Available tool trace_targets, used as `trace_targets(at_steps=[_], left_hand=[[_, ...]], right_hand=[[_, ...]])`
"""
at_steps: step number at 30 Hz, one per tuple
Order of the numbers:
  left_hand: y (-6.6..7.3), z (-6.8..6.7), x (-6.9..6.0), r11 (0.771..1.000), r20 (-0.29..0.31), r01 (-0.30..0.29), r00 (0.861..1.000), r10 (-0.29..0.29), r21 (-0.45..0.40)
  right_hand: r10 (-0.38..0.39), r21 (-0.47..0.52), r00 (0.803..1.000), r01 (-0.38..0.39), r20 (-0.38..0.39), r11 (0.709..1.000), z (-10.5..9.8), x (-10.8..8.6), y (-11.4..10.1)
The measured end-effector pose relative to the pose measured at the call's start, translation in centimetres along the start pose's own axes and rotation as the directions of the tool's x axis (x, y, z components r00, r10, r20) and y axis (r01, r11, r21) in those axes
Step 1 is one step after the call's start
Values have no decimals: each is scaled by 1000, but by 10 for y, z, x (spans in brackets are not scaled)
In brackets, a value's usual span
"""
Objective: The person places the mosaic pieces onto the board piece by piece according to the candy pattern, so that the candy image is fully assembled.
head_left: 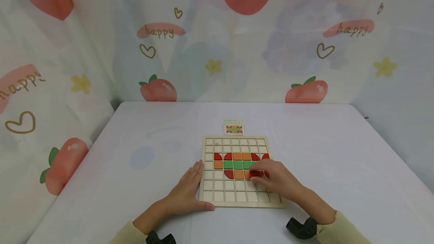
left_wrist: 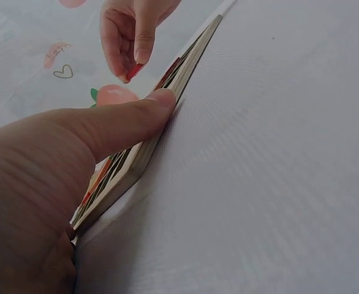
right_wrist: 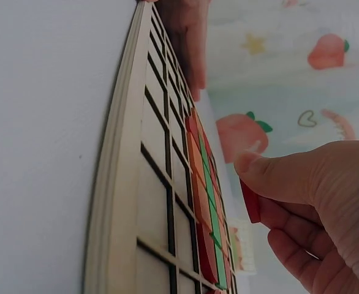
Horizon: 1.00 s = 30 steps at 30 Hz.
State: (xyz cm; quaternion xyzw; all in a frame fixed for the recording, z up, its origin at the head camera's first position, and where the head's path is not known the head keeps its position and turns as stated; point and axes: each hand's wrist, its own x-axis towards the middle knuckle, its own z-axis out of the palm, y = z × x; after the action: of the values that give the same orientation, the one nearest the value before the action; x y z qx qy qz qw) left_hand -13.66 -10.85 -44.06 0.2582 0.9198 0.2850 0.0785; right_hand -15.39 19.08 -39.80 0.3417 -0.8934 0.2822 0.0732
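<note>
A square wooden grid board (head_left: pixel 244 205) lies on the white table, with red, orange and green pieces set in several of its cells. My left hand (head_left: pixel 183 195) rests against the board's left side, fingers straight along that edge and thumb on the near-left corner. Over the right part of the board, my right hand (head_left: pixel 276 178) pinches a small red piece (right_wrist: pixel 250 203) between thumb and fingers. In the right wrist view that piece is held above the board surface, apart from it. Below the hand in the head view, some right-side cells are hidden.
Just beyond the board's far edge lies a small pattern card (head_left: pixel 234 122) showing a grid with a red, orange and green figure. A printed cloth curtain (head_left: pixel 237 67) hangs behind the table and along its left side.
</note>
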Motion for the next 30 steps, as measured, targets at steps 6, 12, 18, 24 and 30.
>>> trace_targets(at_steps=[6,12,18,24,30], left_hand=[[-1,-1,0,1000,2,-13,1000,13,-2],[-2,0,0,1000,8,-11,1000,11,5],[-1,-1,-1,1000,14,-18,1000,18,0],[0,-3,-2,1000,19,-22,1000,22,5],[0,-4,-2,1000,18,-18,1000,18,0]], right_hand=[[-60,57,998,60,-3,997,11,17,-6],[-88,72,995,85,36,994,25,32,-11],[-118,90,992,113,51,989,36,44,-19],[-99,53,990,94,98,994,48,54,-25],[-86,42,990,82,116,996,56,59,-27]])
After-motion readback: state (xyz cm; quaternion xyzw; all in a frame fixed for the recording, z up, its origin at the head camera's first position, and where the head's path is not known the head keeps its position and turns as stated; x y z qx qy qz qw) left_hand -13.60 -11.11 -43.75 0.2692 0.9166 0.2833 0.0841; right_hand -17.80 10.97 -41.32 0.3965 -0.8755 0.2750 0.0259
